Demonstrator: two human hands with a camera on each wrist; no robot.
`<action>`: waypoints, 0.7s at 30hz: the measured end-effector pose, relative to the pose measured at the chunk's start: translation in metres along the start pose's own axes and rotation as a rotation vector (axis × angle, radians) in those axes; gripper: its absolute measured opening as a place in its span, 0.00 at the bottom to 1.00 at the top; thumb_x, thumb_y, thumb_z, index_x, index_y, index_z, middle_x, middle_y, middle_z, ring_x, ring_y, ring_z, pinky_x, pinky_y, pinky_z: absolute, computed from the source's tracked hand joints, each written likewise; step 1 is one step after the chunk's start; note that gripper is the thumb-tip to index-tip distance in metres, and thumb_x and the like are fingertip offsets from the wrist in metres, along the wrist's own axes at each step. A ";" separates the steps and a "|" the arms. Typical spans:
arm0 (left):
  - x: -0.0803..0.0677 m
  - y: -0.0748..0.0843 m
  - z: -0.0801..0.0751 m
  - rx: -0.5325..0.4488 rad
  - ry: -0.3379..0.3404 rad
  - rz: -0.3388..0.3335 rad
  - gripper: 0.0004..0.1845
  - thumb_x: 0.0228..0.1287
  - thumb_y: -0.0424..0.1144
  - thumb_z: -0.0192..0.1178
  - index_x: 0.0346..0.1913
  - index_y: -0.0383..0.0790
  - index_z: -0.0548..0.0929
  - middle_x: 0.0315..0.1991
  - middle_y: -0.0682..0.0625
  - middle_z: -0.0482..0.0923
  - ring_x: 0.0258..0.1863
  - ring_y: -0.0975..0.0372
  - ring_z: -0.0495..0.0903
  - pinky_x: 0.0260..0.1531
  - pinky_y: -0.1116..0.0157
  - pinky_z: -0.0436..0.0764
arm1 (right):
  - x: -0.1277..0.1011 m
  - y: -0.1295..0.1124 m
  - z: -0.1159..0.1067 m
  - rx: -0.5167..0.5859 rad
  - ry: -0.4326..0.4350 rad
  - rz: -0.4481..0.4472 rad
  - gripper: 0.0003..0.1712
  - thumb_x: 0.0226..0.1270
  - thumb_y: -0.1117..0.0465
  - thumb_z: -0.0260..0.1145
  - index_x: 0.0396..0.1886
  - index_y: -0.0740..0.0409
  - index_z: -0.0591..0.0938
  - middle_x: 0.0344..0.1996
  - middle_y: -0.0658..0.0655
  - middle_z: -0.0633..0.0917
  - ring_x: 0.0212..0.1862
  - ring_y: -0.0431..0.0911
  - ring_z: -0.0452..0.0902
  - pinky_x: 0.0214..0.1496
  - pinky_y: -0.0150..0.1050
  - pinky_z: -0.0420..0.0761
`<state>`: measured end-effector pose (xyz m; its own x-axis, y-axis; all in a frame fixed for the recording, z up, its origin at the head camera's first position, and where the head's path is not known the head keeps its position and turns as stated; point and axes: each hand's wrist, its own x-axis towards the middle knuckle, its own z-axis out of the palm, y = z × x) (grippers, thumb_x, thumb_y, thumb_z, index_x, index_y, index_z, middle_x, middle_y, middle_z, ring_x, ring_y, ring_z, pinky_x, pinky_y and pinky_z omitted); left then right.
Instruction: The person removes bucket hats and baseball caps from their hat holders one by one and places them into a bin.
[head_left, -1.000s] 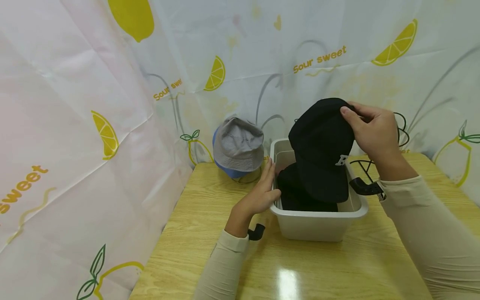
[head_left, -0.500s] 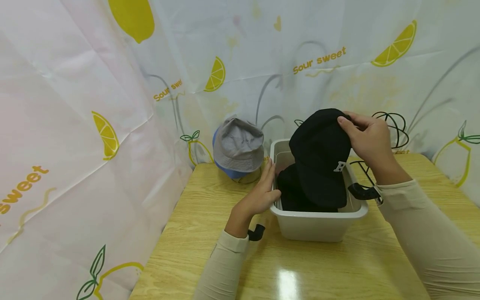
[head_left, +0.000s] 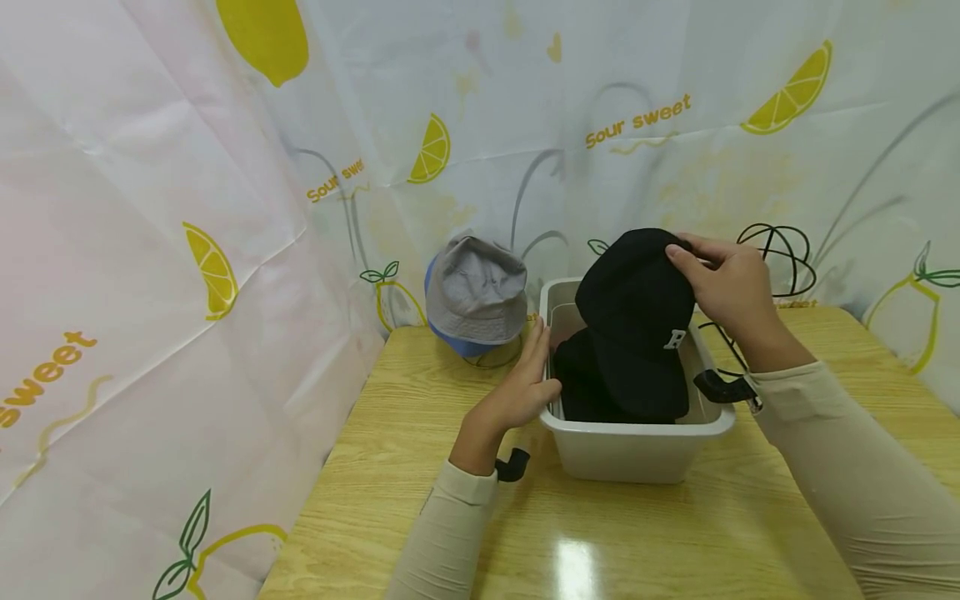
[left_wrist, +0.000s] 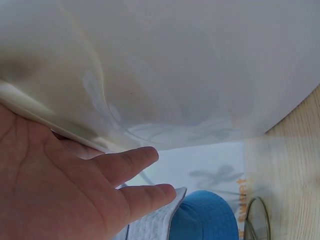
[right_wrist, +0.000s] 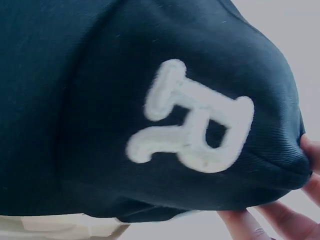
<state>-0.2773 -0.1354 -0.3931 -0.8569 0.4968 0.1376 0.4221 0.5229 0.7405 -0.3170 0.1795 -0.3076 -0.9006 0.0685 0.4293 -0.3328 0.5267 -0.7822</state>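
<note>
My right hand (head_left: 727,279) pinches the crown of a black baseball cap (head_left: 637,292) between thumb and fingers. Its brim hangs down inside a light grey plastic bin (head_left: 630,454), over more black headwear (head_left: 577,379) lying there. In the right wrist view, a raised white letter R (right_wrist: 200,120) fills the middle of the cap's front. My left hand (head_left: 517,387) rests against the bin's left rim, fingers mostly straight and thumb at the edge. The left wrist view shows its palm (left_wrist: 55,185) beside the bin's wall (left_wrist: 175,75).
A grey bucket hat (head_left: 483,287) sits over a blue hat (head_left: 468,343) on a wire stand (head_left: 498,357) left of the bin. Behind my right hand stands a black wire stand (head_left: 780,258). A lemon-print cloth (head_left: 510,100) hangs behind the wooden table (head_left: 420,433).
My right hand has lowered the black cap further into the bin, shifting slightly left, and more of the black wire stand shows behind it. My left hand has stayed at the rim.
</note>
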 end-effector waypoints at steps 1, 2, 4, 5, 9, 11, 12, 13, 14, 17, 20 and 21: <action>0.000 0.000 0.000 0.001 -0.001 0.000 0.52 0.61 0.41 0.47 0.84 0.45 0.33 0.84 0.54 0.17 0.83 0.59 0.23 0.80 0.46 0.45 | 0.000 0.000 0.001 -0.004 -0.006 -0.005 0.35 0.71 0.32 0.60 0.70 0.43 0.80 0.64 0.63 0.83 0.61 0.58 0.82 0.40 0.19 0.74; 0.000 0.000 0.000 0.002 -0.001 0.000 0.52 0.61 0.41 0.47 0.84 0.45 0.32 0.84 0.53 0.17 0.83 0.58 0.23 0.81 0.46 0.45 | 0.000 0.001 0.001 -0.012 -0.012 -0.007 0.35 0.72 0.32 0.60 0.70 0.43 0.80 0.64 0.63 0.83 0.62 0.59 0.82 0.41 0.21 0.75; 0.000 0.000 0.000 0.002 -0.001 0.000 0.52 0.61 0.41 0.47 0.84 0.45 0.32 0.84 0.53 0.17 0.83 0.58 0.23 0.81 0.46 0.45 | 0.001 0.002 0.002 -0.025 -0.025 -0.015 0.35 0.72 0.32 0.60 0.70 0.45 0.81 0.65 0.64 0.82 0.63 0.60 0.81 0.47 0.30 0.81; 0.000 0.000 0.000 0.002 0.000 0.002 0.52 0.61 0.41 0.47 0.84 0.45 0.32 0.84 0.53 0.17 0.83 0.57 0.23 0.81 0.46 0.45 | 0.002 0.002 0.002 -0.034 -0.033 -0.019 0.36 0.72 0.32 0.60 0.70 0.46 0.81 0.65 0.64 0.82 0.63 0.61 0.80 0.51 0.37 0.83; 0.000 -0.001 0.000 -0.004 0.002 0.004 0.52 0.61 0.41 0.47 0.84 0.46 0.32 0.84 0.54 0.17 0.83 0.58 0.24 0.80 0.46 0.45 | 0.004 0.003 0.004 -0.069 -0.074 -0.039 0.36 0.73 0.33 0.59 0.70 0.49 0.81 0.65 0.66 0.82 0.64 0.64 0.79 0.56 0.58 0.82; 0.000 -0.001 0.001 -0.006 0.002 0.003 0.52 0.60 0.41 0.47 0.84 0.46 0.32 0.84 0.55 0.17 0.83 0.59 0.23 0.80 0.46 0.45 | 0.005 0.003 0.005 -0.100 -0.099 -0.045 0.36 0.74 0.33 0.59 0.70 0.49 0.81 0.65 0.67 0.81 0.63 0.65 0.80 0.49 0.53 0.84; 0.000 -0.001 0.001 -0.007 0.002 0.002 0.52 0.60 0.41 0.47 0.84 0.47 0.32 0.84 0.55 0.17 0.83 0.60 0.23 0.80 0.46 0.45 | 0.006 0.003 0.006 -0.116 -0.113 -0.046 0.36 0.74 0.33 0.59 0.70 0.50 0.81 0.65 0.67 0.81 0.62 0.65 0.80 0.45 0.51 0.84; 0.001 -0.002 0.001 -0.008 0.001 0.001 0.52 0.60 0.41 0.47 0.84 0.47 0.32 0.84 0.55 0.17 0.83 0.60 0.23 0.80 0.46 0.45 | 0.007 0.003 0.006 -0.131 -0.125 -0.047 0.35 0.74 0.34 0.60 0.70 0.50 0.81 0.65 0.67 0.81 0.61 0.65 0.81 0.42 0.49 0.84; 0.000 -0.002 0.000 -0.008 0.000 0.000 0.52 0.60 0.41 0.47 0.84 0.47 0.32 0.84 0.55 0.17 0.83 0.61 0.23 0.80 0.46 0.45 | 0.007 0.003 0.007 -0.146 -0.140 -0.048 0.35 0.74 0.34 0.60 0.70 0.50 0.81 0.66 0.67 0.80 0.61 0.65 0.80 0.41 0.49 0.83; 0.001 -0.002 0.000 -0.006 -0.001 0.001 0.52 0.61 0.41 0.47 0.84 0.47 0.32 0.84 0.55 0.17 0.83 0.61 0.23 0.81 0.46 0.45 | 0.011 0.002 0.010 -0.177 -0.182 -0.043 0.35 0.74 0.35 0.60 0.70 0.50 0.80 0.68 0.68 0.78 0.64 0.66 0.77 0.49 0.57 0.82; 0.001 -0.003 0.000 -0.007 -0.001 0.002 0.52 0.61 0.41 0.47 0.84 0.47 0.32 0.84 0.55 0.17 0.83 0.61 0.23 0.81 0.47 0.45 | 0.015 0.002 0.014 -0.183 -0.234 -0.017 0.35 0.74 0.35 0.60 0.71 0.50 0.80 0.70 0.69 0.76 0.69 0.68 0.71 0.60 0.65 0.75; 0.001 -0.003 0.001 -0.006 0.000 0.001 0.52 0.60 0.41 0.47 0.84 0.46 0.32 0.84 0.54 0.17 0.83 0.61 0.23 0.81 0.47 0.45 | 0.016 0.002 0.015 -0.189 -0.249 -0.012 0.35 0.75 0.36 0.60 0.71 0.51 0.80 0.70 0.69 0.76 0.70 0.69 0.70 0.63 0.67 0.74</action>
<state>-0.2793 -0.1359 -0.3955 -0.8563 0.4975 0.1386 0.4214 0.5180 0.7443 -0.3361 0.1692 -0.3095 -0.9454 -0.1361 0.2962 -0.3072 0.6757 -0.6701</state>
